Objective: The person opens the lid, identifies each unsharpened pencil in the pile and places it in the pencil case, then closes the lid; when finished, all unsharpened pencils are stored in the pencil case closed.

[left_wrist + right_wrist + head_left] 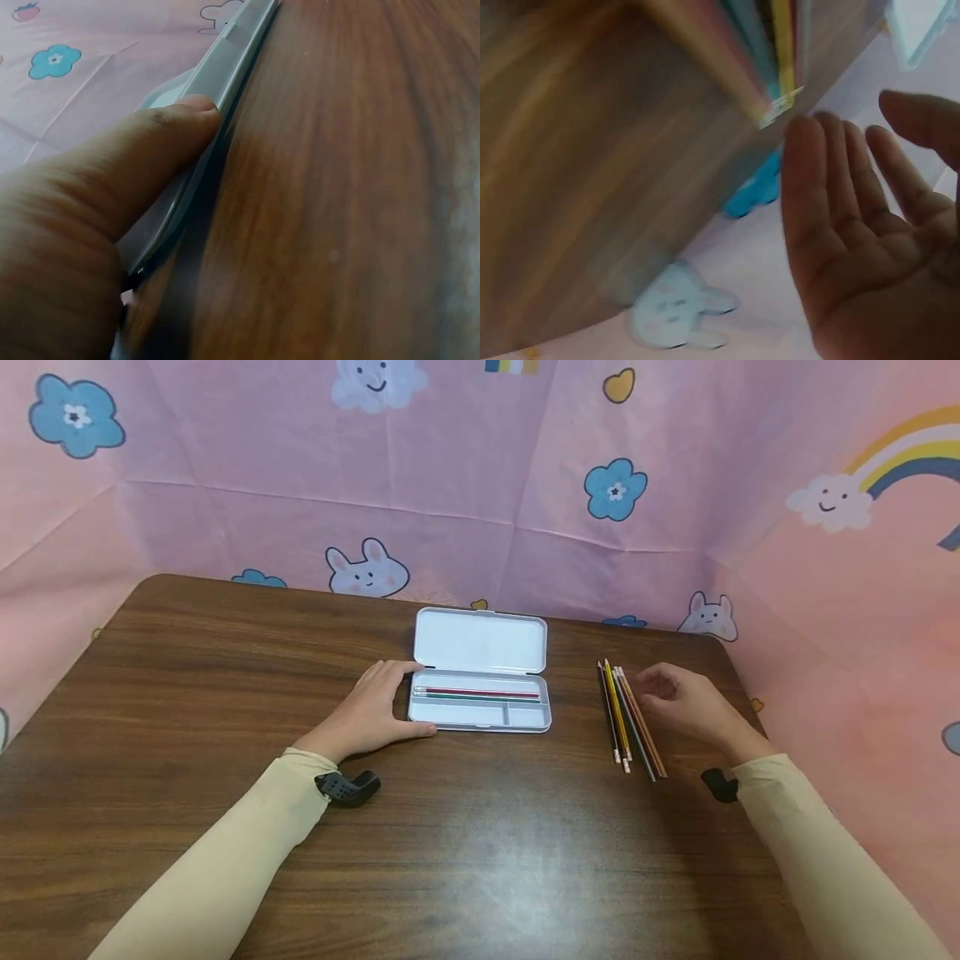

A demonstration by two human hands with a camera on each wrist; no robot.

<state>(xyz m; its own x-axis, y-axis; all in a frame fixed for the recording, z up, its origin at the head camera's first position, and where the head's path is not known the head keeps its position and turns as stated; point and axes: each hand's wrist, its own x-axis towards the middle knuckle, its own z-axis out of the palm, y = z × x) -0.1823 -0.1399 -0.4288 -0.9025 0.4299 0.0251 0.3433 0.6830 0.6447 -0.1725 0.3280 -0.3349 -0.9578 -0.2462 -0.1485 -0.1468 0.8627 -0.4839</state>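
Sleeves (217, 847): flanked the pencil case (465, 716).
Left hand (367, 710): gripped its end.
Right hand (692, 703): empty, loosely curved; contact unclear, blurred.
Pencils (617, 710): probably mid-loading; next needed a pinch.

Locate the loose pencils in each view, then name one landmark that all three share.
Head: loose pencils right of centre, just left of the right hand.
Left wrist: not in it.
Right wrist: top middle, blurred, above the right hand.
Shared landmark: the wooden table.
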